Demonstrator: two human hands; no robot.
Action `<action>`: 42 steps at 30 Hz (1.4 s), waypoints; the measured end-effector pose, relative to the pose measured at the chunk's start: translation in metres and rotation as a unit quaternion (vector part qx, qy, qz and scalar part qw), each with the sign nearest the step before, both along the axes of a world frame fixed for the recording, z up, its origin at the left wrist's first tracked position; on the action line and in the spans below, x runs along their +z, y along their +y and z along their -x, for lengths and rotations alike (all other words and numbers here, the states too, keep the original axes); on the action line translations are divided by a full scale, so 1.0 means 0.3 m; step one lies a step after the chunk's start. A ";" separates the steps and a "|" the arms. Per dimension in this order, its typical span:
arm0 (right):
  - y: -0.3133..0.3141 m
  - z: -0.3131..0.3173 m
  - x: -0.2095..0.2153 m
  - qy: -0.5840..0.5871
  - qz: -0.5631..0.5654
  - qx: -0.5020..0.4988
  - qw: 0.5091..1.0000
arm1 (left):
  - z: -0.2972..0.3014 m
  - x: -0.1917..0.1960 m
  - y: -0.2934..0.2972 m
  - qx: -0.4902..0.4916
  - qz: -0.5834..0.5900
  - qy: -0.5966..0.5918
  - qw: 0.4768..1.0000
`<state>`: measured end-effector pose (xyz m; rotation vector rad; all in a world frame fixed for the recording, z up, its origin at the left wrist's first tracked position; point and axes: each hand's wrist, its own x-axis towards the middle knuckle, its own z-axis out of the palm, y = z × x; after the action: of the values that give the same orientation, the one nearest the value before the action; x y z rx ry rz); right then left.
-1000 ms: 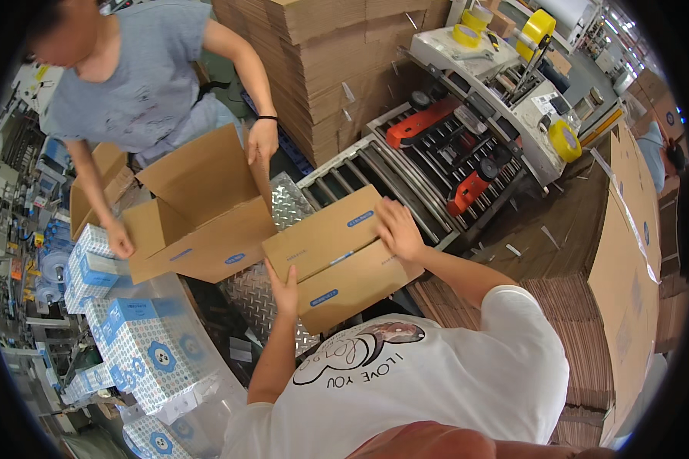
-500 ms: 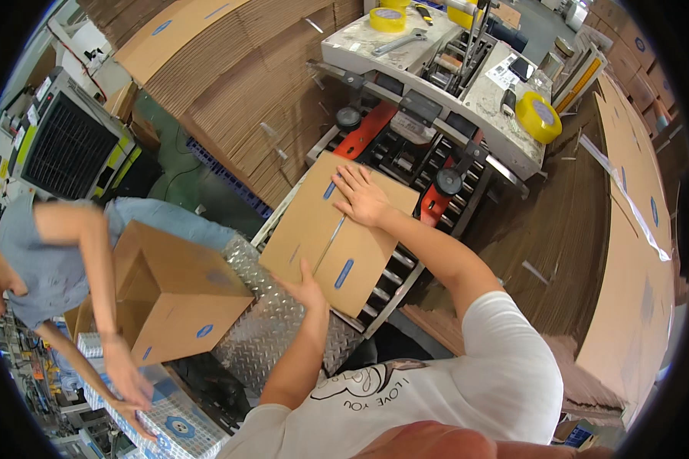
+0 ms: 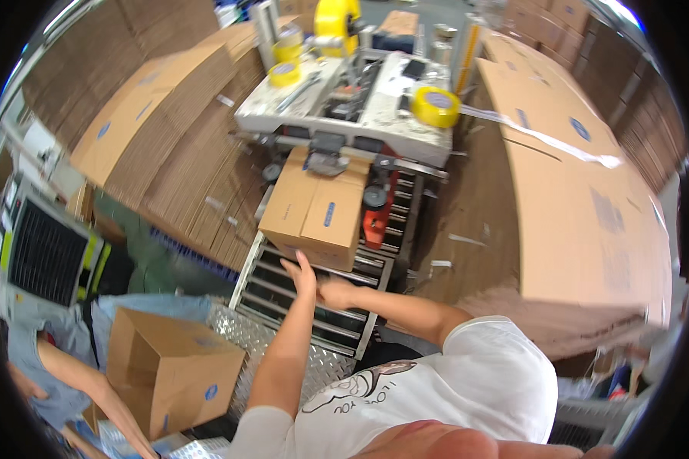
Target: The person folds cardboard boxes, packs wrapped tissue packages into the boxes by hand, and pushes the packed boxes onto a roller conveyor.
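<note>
A closed cardboard carton (image 3: 314, 206) sits on the roller conveyor (image 3: 264, 294), its far end under the press head of a carton sealing machine (image 3: 325, 157). My left hand (image 3: 302, 277) is open at the carton's near face, fingers stretched up, the tips seeming to touch it. Close beside the left wrist, my right hand (image 3: 337, 292) is drawn back from the carton, over the rollers. Its fingers are partly hidden by the left hand, so I cannot tell how they are held. Neither hand shows anything held.
Flat carton stacks flank the machine, left (image 3: 161, 115) and right (image 3: 582, 229). Yellow tape rolls (image 3: 436, 107) and a wrench (image 3: 297, 92) lie on top. At lower left, a co-worker's arm (image 3: 92, 386) reaches past an open carton (image 3: 176, 367) beside a metal plate (image 3: 237, 336).
The carton has moved forward and straightened, its far end now under the machine's head. My right hand has left its top and come back beside my left. The co-worker's arms have shifted lower.
</note>
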<state>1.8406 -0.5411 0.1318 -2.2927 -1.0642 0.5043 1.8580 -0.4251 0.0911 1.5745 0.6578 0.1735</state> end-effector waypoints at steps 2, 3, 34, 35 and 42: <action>-0.103 0.157 0.279 0.316 0.003 0.026 0.948 | 0.230 -0.134 0.022 -0.112 0.005 0.046 0.993; -0.185 0.225 0.392 0.213 -0.066 0.032 0.974 | 0.363 -0.160 -0.007 -0.162 0.015 0.103 0.981; -0.545 0.709 1.025 -0.571 0.193 -0.251 0.757 | 1.323 -0.126 0.357 -0.275 0.051 0.072 0.957; -0.487 0.751 1.094 -0.574 0.189 -0.241 0.760 | 1.307 -0.122 0.367 -0.270 0.040 0.011 0.962; -0.225 1.266 1.629 -0.511 0.013 0.200 0.836 | 1.287 0.520 0.240 -0.044 -0.424 -0.291 0.856</action>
<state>1.4609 -0.6087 0.6206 -2.3348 -2.0406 -0.6964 1.4718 -0.3530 0.2470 2.2305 -0.0127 0.9371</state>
